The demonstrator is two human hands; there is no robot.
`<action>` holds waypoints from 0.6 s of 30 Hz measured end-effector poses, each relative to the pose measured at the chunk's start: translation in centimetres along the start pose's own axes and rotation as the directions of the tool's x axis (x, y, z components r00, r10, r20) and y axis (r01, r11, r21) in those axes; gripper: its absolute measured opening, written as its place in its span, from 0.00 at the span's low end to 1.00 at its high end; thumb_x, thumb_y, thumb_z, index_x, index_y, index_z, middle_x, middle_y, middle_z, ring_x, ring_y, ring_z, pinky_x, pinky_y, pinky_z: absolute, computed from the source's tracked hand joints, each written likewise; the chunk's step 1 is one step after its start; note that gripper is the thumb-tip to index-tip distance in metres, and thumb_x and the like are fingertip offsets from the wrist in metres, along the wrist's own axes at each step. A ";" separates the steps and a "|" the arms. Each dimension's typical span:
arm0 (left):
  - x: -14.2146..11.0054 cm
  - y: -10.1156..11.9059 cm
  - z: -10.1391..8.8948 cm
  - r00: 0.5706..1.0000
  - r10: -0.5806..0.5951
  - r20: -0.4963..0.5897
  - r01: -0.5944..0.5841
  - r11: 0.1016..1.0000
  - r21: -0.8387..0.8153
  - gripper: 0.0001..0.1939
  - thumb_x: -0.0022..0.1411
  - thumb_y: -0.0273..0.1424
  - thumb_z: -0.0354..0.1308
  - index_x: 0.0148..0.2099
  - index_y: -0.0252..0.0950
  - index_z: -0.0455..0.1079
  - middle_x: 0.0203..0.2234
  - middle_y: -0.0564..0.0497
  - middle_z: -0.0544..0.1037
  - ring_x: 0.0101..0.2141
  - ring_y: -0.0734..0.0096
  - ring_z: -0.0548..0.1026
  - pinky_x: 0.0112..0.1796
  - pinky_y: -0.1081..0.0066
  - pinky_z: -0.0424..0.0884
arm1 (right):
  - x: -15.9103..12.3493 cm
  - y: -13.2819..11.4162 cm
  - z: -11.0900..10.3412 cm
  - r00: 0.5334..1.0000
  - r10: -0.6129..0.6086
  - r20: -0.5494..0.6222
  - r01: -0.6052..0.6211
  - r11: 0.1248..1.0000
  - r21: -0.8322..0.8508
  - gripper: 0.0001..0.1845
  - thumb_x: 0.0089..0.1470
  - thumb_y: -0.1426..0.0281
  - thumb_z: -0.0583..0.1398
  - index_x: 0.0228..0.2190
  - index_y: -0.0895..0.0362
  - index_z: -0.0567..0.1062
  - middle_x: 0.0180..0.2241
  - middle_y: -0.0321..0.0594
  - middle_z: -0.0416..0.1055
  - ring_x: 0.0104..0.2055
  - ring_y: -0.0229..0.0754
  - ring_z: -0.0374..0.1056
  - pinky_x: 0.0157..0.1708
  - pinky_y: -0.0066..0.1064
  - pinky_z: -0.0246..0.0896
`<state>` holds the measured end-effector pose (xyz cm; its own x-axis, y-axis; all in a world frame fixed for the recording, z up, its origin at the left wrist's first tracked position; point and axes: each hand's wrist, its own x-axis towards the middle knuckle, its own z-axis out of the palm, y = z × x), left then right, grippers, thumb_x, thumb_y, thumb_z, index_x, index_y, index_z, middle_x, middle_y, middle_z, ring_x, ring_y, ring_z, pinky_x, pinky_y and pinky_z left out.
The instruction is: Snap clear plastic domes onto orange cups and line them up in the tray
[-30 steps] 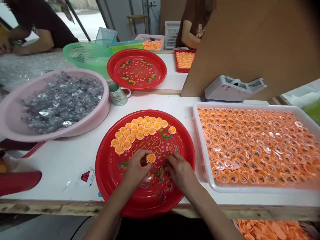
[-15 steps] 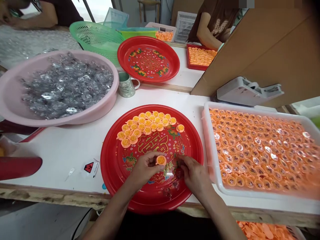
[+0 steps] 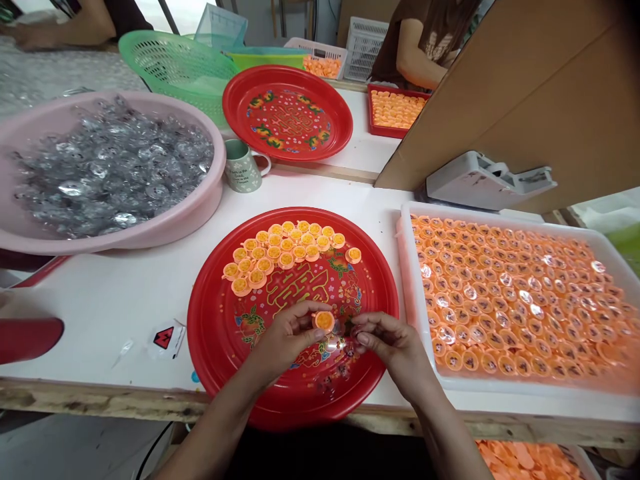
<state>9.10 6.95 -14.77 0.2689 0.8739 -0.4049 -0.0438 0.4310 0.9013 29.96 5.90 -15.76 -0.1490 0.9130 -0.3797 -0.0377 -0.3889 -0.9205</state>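
My left hand (image 3: 285, 343) pinches a small orange cup-shaped piece (image 3: 325, 322) with a yellow round centre, above the red tray (image 3: 213, 353). Close to its right, my right hand (image 3: 403, 350) has thumb and fingers closed on a small clear plastic piece (image 3: 353, 329). The two held pieces are near each other; I cannot tell whether they touch. Several matching orange cup pieces (image 3: 273, 253) lie in rows on the tray's far part, and one cup piece (image 3: 353, 255) sits apart at the right. More clear pieces (image 3: 327, 385) lie on the tray below my hands.
A pink basin (image 3: 207, 213) heaped with clear plastic pieces (image 3: 115, 167) stands left, beside a green mug (image 3: 243, 167). On the right are a white bin (image 3: 407, 267) of orange pieces, a tape dispenser (image 3: 480, 183) and a cardboard panel (image 3: 540, 100). Another person's arm (image 3: 415, 60) shows behind.
My right hand has come up from the tray with a clear plastic piece, towards the cup piece in my left hand. The whole view has shifted slightly.
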 end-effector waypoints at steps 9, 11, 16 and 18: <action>0.0 -0.1 1.1 0.995 -0.036 0.095 0.045 0.994 -0.100 0.12 0.58 0.27 0.60 0.46 0.36 0.70 0.41 0.49 0.77 0.41 0.67 0.76 0.41 0.68 0.74 | -0.3 -0.4 0.0 0.997 -0.049 0.057 0.047 0.998 0.046 0.10 0.51 0.65 0.67 0.30 0.56 0.72 0.25 0.35 0.74 0.26 0.34 0.70 0.30 0.25 0.67; 0.0 -0.1 1.3 0.995 -0.043 0.087 0.049 0.997 -0.067 0.15 0.57 0.27 0.60 0.48 0.37 0.69 0.41 0.49 0.77 0.41 0.67 0.76 0.40 0.70 0.73 | -0.3 -0.5 -0.1 0.996 -0.044 0.084 0.042 0.999 0.026 0.10 0.52 0.64 0.66 0.31 0.56 0.73 0.26 0.36 0.75 0.26 0.35 0.70 0.29 0.26 0.67; 0.0 0.1 2.0 0.993 -0.021 0.116 0.021 1.000 0.005 0.10 0.55 0.24 0.60 0.42 0.36 0.69 0.34 0.51 0.78 0.38 0.68 0.76 0.38 0.71 0.72 | 0.0 0.0 -0.2 0.996 -0.008 0.093 0.014 0.998 -0.062 0.10 0.49 0.64 0.67 0.31 0.57 0.75 0.27 0.38 0.75 0.25 0.36 0.69 0.26 0.27 0.66; -0.1 0.1 2.3 0.990 0.001 0.141 -0.009 0.998 0.056 0.10 0.55 0.23 0.58 0.41 0.36 0.71 0.34 0.51 0.79 0.37 0.69 0.76 0.39 0.71 0.72 | 0.0 0.2 -0.1 0.998 -0.048 0.048 0.053 0.990 -0.131 0.08 0.49 0.66 0.67 0.31 0.56 0.76 0.29 0.38 0.75 0.29 0.38 0.69 0.29 0.27 0.66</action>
<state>11.32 6.40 -14.32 0.4016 0.8340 -0.3784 0.0080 0.4099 0.9121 30.07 5.85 -15.95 -0.1942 0.9236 -0.3306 0.0837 -0.3202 -0.9436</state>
